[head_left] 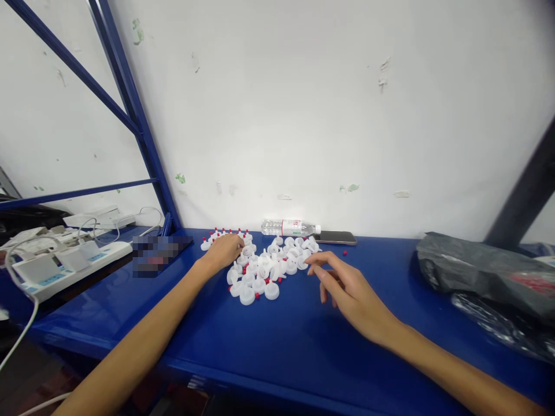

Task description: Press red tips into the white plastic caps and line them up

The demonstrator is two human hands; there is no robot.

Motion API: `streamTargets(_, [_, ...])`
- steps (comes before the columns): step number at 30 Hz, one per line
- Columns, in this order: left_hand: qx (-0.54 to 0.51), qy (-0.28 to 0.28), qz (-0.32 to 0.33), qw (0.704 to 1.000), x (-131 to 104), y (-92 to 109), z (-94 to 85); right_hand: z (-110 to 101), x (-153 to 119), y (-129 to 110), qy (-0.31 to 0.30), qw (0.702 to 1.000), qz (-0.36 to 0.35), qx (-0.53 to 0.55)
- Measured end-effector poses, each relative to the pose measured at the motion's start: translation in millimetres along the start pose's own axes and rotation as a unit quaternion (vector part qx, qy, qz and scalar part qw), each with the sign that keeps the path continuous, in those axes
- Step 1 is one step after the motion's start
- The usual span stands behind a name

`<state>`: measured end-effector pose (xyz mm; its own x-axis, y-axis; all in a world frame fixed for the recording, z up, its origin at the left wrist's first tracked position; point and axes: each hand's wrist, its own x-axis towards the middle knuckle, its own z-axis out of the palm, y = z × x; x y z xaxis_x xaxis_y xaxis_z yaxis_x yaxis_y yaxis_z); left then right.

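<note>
A loose pile of white plastic nozzle caps [272, 290] lies on the blue tabletop, with small red tips [257, 296] scattered among them. My left hand [224, 252] is at the pile's left edge, fingers curled down beside a white cap [248, 251]. Whatever those fingers pinch is hidden. Behind this hand, several white caps fitted with red tips [223, 231] stand upright near the wall. To the right of the pile, my right hand [349, 292] hovers over the table, its fingers loosely bent and apart, holding nothing. Its index fingertip comes close to the nearest caps.
A clear water bottle [292, 227] lies along the wall behind the pile, with a phone [337, 237] beside it. One red tip [345, 252] sits apart. Grey plastic bags [472, 271] occupy the right side. Power strips [82, 263] with cables and a blue frame [150, 150] are left.
</note>
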<state>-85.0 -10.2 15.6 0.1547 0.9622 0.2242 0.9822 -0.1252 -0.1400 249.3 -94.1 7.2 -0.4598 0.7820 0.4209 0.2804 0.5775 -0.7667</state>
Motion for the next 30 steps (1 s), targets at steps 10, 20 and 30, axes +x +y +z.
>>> streamTargets(10, [-0.012, 0.01, 0.004, 1.0, -0.2, -3.0, 0.4, -0.2, -1.2, -3.0, -0.002, 1.0, -0.007, 0.006])
streamTargets(20, [-0.029, 0.014, -0.013, 0.999, -3.7, -5.9, -4.2, 0.0, -1.1, -3.6, -0.003, 1.0, -0.008, 0.001])
streamTargets(30, [-0.1, 0.013, 0.019, 0.995, -3.4, -3.1, -4.0, 0.6, -0.9, -3.1, -0.004, 1.0, -0.005, -0.005])
